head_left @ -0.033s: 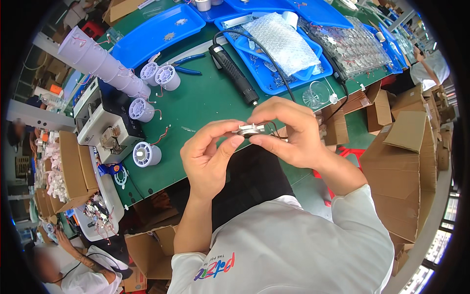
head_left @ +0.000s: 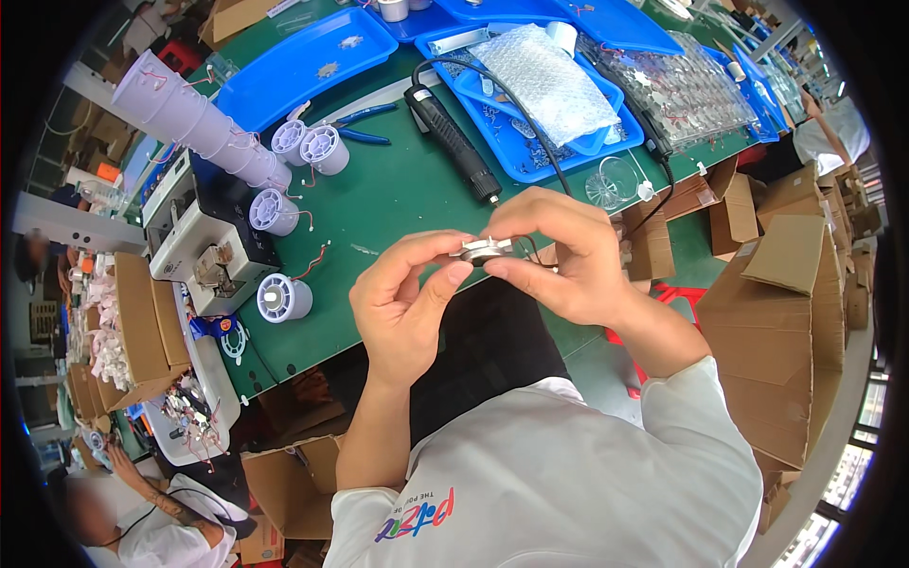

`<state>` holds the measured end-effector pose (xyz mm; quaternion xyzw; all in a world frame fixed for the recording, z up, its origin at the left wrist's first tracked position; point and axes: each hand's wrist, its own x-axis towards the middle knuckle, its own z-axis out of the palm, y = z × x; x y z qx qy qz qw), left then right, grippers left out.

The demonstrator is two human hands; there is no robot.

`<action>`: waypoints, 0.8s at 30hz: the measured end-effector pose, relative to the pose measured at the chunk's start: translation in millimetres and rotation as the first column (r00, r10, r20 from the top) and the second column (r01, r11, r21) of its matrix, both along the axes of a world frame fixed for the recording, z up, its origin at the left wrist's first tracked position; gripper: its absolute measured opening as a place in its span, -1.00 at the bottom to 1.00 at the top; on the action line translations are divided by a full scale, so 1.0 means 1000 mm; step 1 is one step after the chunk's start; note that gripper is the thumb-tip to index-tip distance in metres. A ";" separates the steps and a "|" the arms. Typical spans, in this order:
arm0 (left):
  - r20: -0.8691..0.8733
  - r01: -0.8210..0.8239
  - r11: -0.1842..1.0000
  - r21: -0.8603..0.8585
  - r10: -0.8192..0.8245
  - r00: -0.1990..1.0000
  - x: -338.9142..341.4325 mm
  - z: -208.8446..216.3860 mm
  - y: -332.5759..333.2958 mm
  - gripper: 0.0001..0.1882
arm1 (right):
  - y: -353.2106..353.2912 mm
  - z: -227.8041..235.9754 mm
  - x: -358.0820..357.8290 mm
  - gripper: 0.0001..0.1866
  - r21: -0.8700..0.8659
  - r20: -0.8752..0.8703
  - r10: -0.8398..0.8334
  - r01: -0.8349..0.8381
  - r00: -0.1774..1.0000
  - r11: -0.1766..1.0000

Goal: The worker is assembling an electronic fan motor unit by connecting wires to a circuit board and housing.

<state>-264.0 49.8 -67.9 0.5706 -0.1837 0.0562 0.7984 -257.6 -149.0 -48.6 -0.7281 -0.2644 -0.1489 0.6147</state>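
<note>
Pinching a small round metal part (head_left: 485, 250) in both hands, in front of the body, around the near edge of the green worktable (head_left: 379, 213). Left hand (head_left: 398, 308) is gripping its left side: index is coming over from above, thumb is pressing from below, narrow gap between tips. Its other fingers are curling in behind, partly hidden. Right hand (head_left: 573, 256) is holding the right side: index is arching over the top, thumb is bracing the lower edge, a slightly wider gap between them. Its remaining fingers are folding in; can't tell whether they're touching the part. A thin dark wire loop (head_left: 528, 244) is showing just right of the part; can't tell where it's ending.

Electric screwdriver (head_left: 453, 142) is lying just beyond the right hand, bit end pointing toward it. Blue-handled pliers (head_left: 365, 139) are resting farther back to the left, near white cylindrical housings (head_left: 325, 151). One housing with red leads (head_left: 286, 299) is standing left of the left hand, well apart. Bubble wrap (head_left: 544, 83) is covering part of a blue tray (head_left: 530, 172) past the screwdriver.
</note>
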 end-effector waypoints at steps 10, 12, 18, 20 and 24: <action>0.182 -0.081 0.976 0.202 0.044 0.982 0.005 -0.003 0.008 -0.74 | -0.001 0.008 -0.002 -0.78 -0.065 -0.025 0.080 -0.082 0.996 0.995; 0.200 -0.095 0.969 0.230 0.049 0.979 0.005 -0.003 0.009 -0.74 | -0.001 0.007 -0.002 -0.78 -0.065 -0.036 0.090 -0.092 0.995 0.994; 0.246 -0.144 0.964 0.222 0.088 0.965 0.003 -0.002 0.006 -0.73 | 0.000 0.007 -0.001 -0.79 -0.059 -0.053 0.100 -0.103 0.994 0.993; 0.242 -0.145 0.965 0.217 0.091 0.966 0.003 -0.002 0.005 -0.74 | 0.000 0.008 -0.001 -0.79 -0.076 -0.044 0.096 -0.099 0.994 0.992; 0.264 -0.155 0.963 0.222 0.094 0.960 0.002 -0.001 0.005 -0.75 | 0.001 0.005 -0.002 -0.80 -0.073 -0.021 0.099 -0.100 0.995 0.992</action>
